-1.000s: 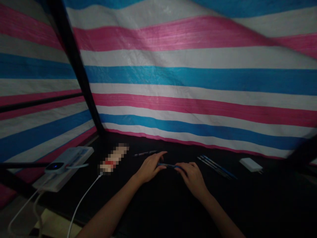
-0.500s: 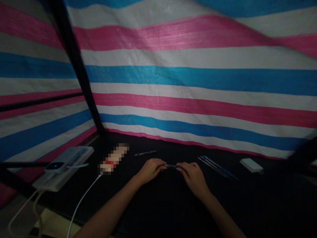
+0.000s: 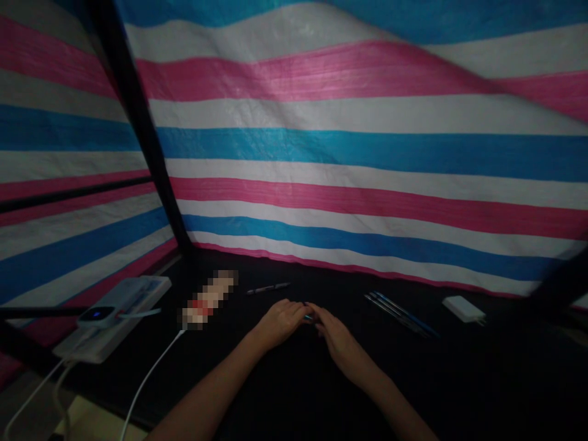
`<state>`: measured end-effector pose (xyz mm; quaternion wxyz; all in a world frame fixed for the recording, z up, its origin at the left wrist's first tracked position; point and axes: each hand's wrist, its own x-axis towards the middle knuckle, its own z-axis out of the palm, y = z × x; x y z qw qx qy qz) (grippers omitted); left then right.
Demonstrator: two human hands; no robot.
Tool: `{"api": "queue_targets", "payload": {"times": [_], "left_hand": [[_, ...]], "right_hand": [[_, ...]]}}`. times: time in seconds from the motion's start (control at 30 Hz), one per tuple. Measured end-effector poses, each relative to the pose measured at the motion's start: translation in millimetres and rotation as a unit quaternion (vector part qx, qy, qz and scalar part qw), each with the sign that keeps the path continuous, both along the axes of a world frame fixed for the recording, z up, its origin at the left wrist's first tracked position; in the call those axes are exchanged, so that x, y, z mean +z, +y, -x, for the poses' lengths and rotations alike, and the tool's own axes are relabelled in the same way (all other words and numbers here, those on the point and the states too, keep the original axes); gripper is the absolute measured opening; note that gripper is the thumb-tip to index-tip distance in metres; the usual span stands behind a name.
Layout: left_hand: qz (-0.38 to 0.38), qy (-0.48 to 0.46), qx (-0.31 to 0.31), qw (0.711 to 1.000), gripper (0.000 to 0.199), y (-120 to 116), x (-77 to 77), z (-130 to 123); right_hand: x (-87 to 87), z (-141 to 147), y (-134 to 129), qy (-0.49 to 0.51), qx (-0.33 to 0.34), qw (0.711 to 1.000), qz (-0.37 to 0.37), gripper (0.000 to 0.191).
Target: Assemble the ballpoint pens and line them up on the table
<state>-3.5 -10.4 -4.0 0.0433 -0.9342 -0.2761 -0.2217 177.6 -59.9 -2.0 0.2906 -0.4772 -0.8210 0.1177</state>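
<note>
Pen-like stick (image 3: 309, 318) is peeping between the left hand (image 3: 283, 323), fingers pinching it nearly closed, and the right hand (image 3: 339, 346), curling close, its grip unclear. Probably light, stiff and slick, it is inviting a mid-length hold; slim rods (image 3: 395, 314) are lying right of both.

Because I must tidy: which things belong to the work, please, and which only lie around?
In the work:
bluish item, mostly hidden between left grip and right grip
perhaps pen-like sticks

Seemingly lying around:
dark pen
white adapter
blurred-out, cabled object
pale box, device on top
</note>
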Motion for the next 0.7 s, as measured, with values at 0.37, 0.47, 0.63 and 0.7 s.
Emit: {"api": "queue_targets", "payload": {"times": [0.37,0.47,0.63,0.7], "left_hand": [[0.013,-0.129,0.053,0.990,0.028,4,13.0,13],[0.015,-0.099,0.040,0.994,0.025,2,12.9,13],[0.027,-0.073,0.036,0.996,0.024,2,12.0,11],[0.026,-0.067,0.040,0.997,0.023,2,13.1,11]], "right_hand": [[18.5,-14,3,-0.114,-0.109,0.985,-0.070,0.034],[19.8,-8,0,-0.125,-0.120,0.979,-0.106,0.027],[25.2,-2,-6,-0.112,-0.118,0.977,-0.138,0.020],[26.5,-2,-6,-0.115,-0.108,0.978,-0.137,0.021]]}}
